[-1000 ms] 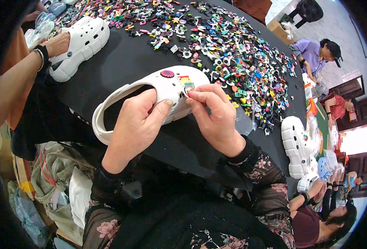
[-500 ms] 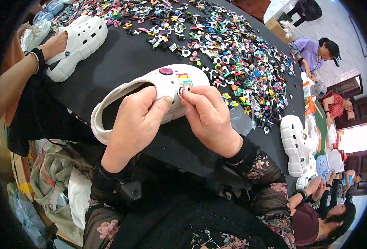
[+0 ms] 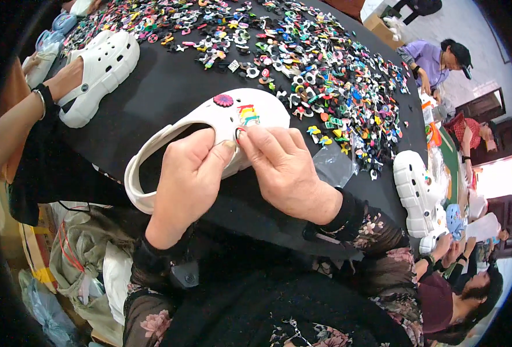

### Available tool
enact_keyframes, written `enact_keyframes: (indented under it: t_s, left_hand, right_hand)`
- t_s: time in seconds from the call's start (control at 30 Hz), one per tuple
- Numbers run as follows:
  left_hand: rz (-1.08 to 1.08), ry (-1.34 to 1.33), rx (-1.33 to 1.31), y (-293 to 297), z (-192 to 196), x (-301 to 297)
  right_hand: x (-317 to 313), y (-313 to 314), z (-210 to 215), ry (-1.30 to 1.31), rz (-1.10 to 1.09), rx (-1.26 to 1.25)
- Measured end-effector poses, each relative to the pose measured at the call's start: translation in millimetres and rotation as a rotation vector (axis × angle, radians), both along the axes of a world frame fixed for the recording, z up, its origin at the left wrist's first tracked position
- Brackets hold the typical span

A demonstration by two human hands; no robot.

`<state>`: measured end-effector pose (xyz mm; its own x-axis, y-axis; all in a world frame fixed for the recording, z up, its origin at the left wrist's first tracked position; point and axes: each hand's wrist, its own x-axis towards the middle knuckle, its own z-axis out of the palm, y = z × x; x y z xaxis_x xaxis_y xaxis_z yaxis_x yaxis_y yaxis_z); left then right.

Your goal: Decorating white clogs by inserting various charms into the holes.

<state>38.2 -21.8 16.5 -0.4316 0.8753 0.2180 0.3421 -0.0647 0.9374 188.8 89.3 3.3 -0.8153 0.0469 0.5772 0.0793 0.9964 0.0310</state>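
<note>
A white clog (image 3: 267, 107) is held over the black table, its toe pointing to the upper right. My left hand (image 3: 189, 176) grips its near side by the foot opening, thumb on the upper. Between the fingertips of my right hand (image 3: 288, 165) is a small round charm (image 3: 238, 135) with a red and dark edge, pressed against the near side of the upper; the fingers hide most of it. A pink flower-shaped charm (image 3: 223, 100) and a rainbow-coloured charm (image 3: 247, 114) sit on top of the clog.
Loose shoe charms (image 3: 343, 81) spread across the black table (image 3: 169, 75). A clear plastic bag (image 3: 332, 165) lies by my right hand. At left, another person's hand is inside a white clog (image 3: 114, 61). More white clogs (image 3: 413, 194) stand at right, near other people.
The clog and both hands have shifted slightly left. My right fingers have moved with the charm along the upper, still pinching it. At right, a co-worker's hands have moved.
</note>
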Motion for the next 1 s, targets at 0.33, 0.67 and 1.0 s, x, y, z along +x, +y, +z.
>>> enact_keyframes:
  t_s: [0.33,0.67,1.0]
  left_hand:
    - [0.006,-0.056,-0.030,1.4,7.4,2.8]
    - [0.039,-0.060,0.000,1.7,4.6,11.4]
    - [0.075,-0.143,0.092,13.6,2.1,41.9]
  right_hand:
    - [-4.9,12.9,5.1,0.209,0.036,-0.300]
    - [-1.5,18.7,4.4,0.285,-0.003,-0.661]
    - [11.0,20.6,3.7,0.360,-0.033,-0.720]
